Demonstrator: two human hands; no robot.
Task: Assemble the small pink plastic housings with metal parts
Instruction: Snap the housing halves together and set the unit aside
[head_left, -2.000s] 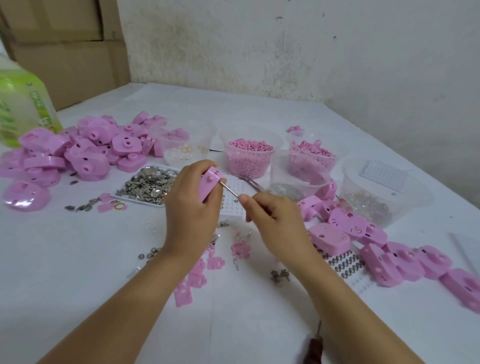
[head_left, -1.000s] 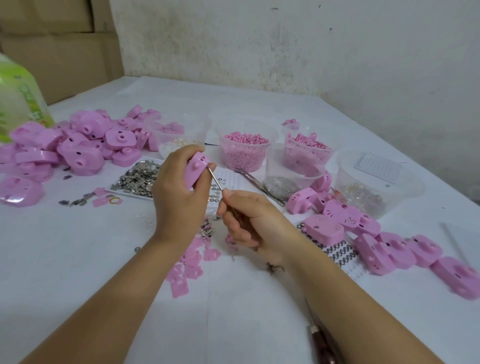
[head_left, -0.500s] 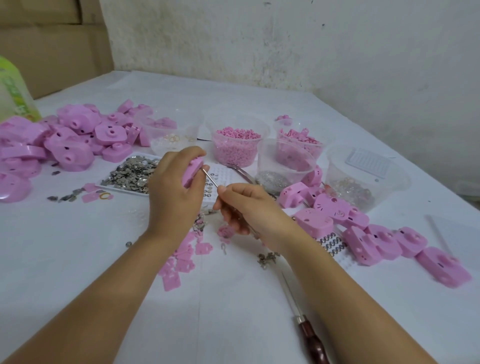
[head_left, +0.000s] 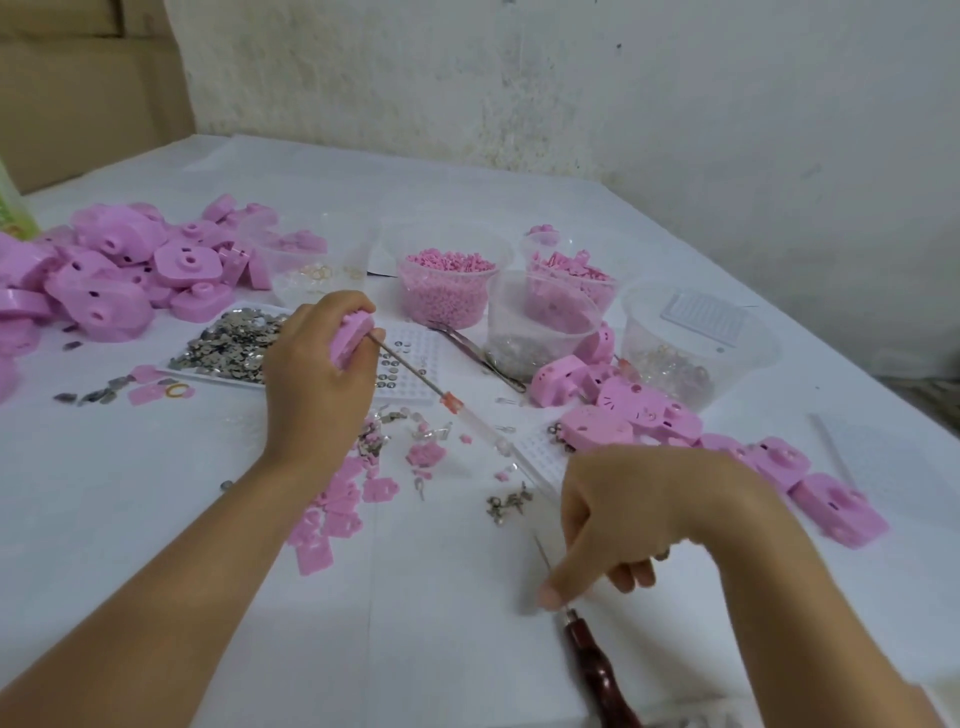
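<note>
Left hand (head_left: 311, 374): grips pink housing (head_left: 353, 335), screwdriver (head_left: 415, 376) lodged inside
Right hand (head_left: 649, 509): at awl (head_left: 592, 670), grip unclear
Remaining: likely large housing pile (head_left: 114, 275)

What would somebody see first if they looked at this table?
Pink everywhere: a big pile of housings at the far left and a row along the right. In the middle the left hand grips one housing with a screwdriver sticking out of it, and the right hand is down at a red-handled tool in front.
</note>
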